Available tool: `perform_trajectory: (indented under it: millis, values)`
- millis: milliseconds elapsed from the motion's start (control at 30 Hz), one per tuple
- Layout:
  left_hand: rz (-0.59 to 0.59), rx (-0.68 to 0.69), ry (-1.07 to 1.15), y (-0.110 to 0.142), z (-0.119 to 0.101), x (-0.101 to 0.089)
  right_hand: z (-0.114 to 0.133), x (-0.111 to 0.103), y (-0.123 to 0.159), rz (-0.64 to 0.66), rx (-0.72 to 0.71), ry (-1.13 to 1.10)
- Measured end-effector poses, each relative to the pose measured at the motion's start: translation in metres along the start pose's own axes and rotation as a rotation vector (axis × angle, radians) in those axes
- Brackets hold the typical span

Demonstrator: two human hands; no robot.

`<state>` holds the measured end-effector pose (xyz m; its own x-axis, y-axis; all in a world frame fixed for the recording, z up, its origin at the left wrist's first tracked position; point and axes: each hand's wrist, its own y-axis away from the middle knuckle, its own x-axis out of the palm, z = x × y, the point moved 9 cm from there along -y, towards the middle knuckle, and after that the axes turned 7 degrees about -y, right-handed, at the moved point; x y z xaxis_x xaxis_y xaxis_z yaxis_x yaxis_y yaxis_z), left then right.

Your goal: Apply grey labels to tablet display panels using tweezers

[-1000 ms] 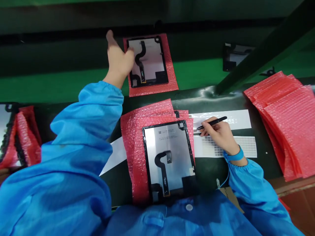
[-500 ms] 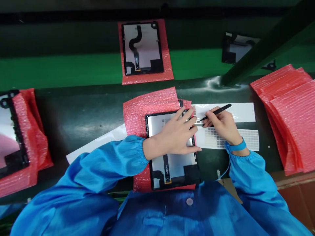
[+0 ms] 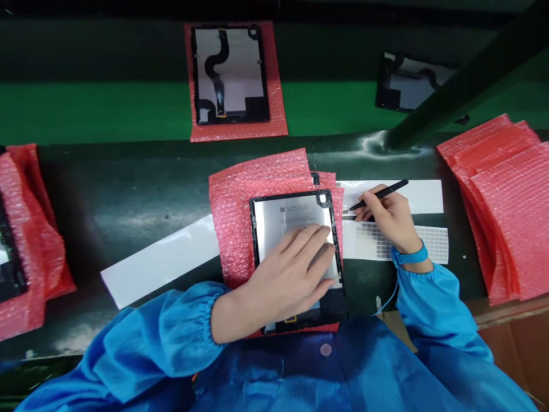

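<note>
At the centre of the frame the left hand (image 3: 285, 274) lies flat, fingers spread, on the back of a panel (image 3: 295, 229) that rests on a pile of pink wrap (image 3: 240, 212); it grips nothing, only presses down. Just right of the panel the right hand (image 3: 388, 220) is closed around black tweezers (image 3: 380, 195), held like a pen, their tips pointing left at the edge of a white strip (image 3: 422, 197). Below that strip lies a label sheet (image 3: 429, 243) with a grid of small pads, partly under the wrist. The work in hand looks like lifting a small sticker with the tweezers while the panel is kept steady. To do it well, the flat hand should press lightly and evenly and stay off the flex cable, which it now hides; the tweezer tips should catch only a corner of the sticker and peel low and slow, so that it does not curl or stick to itself. A second panel (image 3: 229, 71) on wrap sits at upper centre on the green belt (image 3: 86, 109), well apart, and more wrap (image 3: 506, 200) is stacked at right.
</note>
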<state>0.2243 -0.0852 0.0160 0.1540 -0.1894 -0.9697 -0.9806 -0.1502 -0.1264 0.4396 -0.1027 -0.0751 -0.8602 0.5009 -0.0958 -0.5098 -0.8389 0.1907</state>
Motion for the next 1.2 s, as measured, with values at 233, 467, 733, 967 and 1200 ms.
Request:
perform_trajectory:
  millis: [233, 467, 733, 967, 1200]
  values:
    - [0.007, -0.060, -0.012, 0.012, -0.001, 0.012, 0.003, 0.001, 0.003, 0.034, -0.026, 0.091]
    - [0.013, -0.065, -0.032, 0.021, -0.001, 0.016, 0.008, 0.006, 0.002, 0.029, -0.027, 0.073]
    - [0.030, -0.045, -0.026, 0.020, 0.001, 0.015, 0.011, 0.000, -0.002, -0.033, 0.017, -0.080]
    - [0.014, -0.070, -0.036, 0.011, -0.002, 0.012, 0.010, 0.021, 0.017, 0.083, 0.049, -0.240]
    - [-0.014, -0.127, -0.060, 0.011, -0.006, 0.012, 0.014, 0.048, 0.039, 0.152, 0.098, -0.233]
